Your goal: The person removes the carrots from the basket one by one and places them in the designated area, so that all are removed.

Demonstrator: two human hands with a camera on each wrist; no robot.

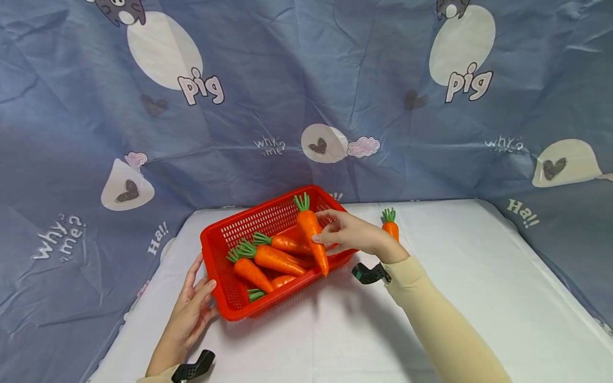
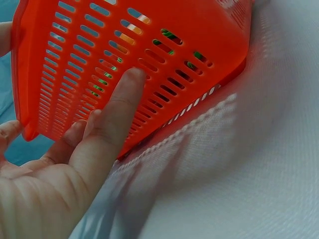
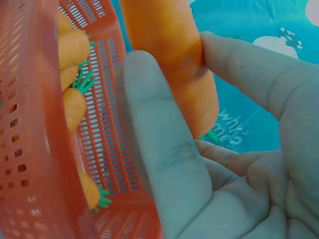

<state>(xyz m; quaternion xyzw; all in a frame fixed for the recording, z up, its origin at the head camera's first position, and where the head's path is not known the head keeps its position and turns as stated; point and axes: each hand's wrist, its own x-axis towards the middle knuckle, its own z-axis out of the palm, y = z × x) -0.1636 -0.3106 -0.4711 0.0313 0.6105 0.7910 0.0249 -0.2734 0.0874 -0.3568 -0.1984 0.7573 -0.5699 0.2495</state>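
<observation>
Surface: white-covered table [image 1: 479, 276].

Red basket [image 1: 219, 266]: set askew toward the table's far edge, long axis running from near left to far right. Perforated walls; probably light, slightly flexible plastic, best taken by the rim.

Left hand [image 1: 188, 311]: fingers apart and loosely extended, touching the basket's left short end by the near corner; not wrapped around it.

Right hand [image 1: 354, 233]: thumb and fingers closed in a pinch about the body of one carrot; palm otherwise hollow.

Loose carrots [image 1: 275, 259]: heaped in the basket's left and middle part, most of the green tops toward the far left, tips toward the near long edge.

Held carrot [image 1: 308, 222]: above the basket's right half, its tip crossing over the near long rim. Long axis runs from leafy top, toward the table's far edge, to tip, toward the near edge and a little right. Glossy skin; judged light, stiff, hardly fragile, somewhat slippery. Best hold: across the thick upper body, clear of the taper and the leaves.

Single carrot [image 1: 391, 231]: right of the basket, leaves toward the far edge, lower part hidden by the right wrist.
</observation>
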